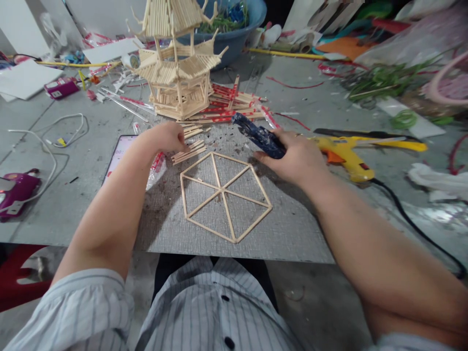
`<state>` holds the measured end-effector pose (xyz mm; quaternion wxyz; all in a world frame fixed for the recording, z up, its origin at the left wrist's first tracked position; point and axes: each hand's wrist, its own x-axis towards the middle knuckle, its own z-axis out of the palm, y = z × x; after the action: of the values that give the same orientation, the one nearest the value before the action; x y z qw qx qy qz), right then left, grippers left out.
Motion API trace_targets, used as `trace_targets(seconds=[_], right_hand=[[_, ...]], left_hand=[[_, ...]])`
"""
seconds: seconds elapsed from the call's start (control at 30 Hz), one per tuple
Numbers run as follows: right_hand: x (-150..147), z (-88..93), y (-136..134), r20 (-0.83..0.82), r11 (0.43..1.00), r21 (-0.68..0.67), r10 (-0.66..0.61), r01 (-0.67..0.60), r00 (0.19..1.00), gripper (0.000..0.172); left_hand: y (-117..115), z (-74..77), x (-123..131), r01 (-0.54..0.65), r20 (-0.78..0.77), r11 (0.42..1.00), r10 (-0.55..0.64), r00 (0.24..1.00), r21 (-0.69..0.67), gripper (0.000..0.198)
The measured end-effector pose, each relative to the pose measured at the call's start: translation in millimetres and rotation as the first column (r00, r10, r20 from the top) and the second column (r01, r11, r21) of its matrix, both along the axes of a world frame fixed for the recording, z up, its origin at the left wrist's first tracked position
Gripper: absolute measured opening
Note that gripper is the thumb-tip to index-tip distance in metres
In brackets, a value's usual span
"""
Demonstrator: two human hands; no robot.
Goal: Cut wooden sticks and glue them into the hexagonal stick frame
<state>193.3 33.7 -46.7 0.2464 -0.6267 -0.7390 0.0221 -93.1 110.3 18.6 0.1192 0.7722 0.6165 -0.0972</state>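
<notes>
My left hand (167,138) is curled over a small pile of short wooden sticks (190,152). Its fingertips are partly hidden, and I cannot tell whether a stick is between them. In my right hand (302,158) is a worn, dark blue pair of pliers (258,135), pointing up and left above the table. Between my arms lies a flat hexagon frame (229,190) of thin sticks, with spokes meeting at its middle. Behind my left hand stands a tiered stick pagoda (179,68), beside a heap of red-wrapped sticks (234,100).
A yellow glue gun (347,156) with a black cord lies right of my right hand, near a yellow-handled cutter knife (398,143). A phone (117,155) lies partly under my left forearm. Further back are a blue basin (234,44) and green plant stems (387,83).
</notes>
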Motion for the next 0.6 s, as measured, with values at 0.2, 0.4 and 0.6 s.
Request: trace_targets(seconds=[0.2,0.4,0.6], right_hand=[[0,-0.2,0,-0.007,1.000,-0.018,-0.004,0.004,1.000,0.055],[-1,-0.1,-1,-0.012,1.000,-0.014,-0.011,0.011,1.000,0.054],[-2,1.0,0,0.012,0.999,-0.035,-0.019,0.019,1.000,0.060]], left_hand=[[7,4.1,-15,-0.085,0.006,0.975,0.085,0.996,0.208,0.032],[10,-10.7,-17,-0.103,-0.027,0.984,0.108,0.994,0.148,0.031],[9,-10.8,-14,-0.110,-0.001,0.985,0.111,0.994,0.130,0.028]])
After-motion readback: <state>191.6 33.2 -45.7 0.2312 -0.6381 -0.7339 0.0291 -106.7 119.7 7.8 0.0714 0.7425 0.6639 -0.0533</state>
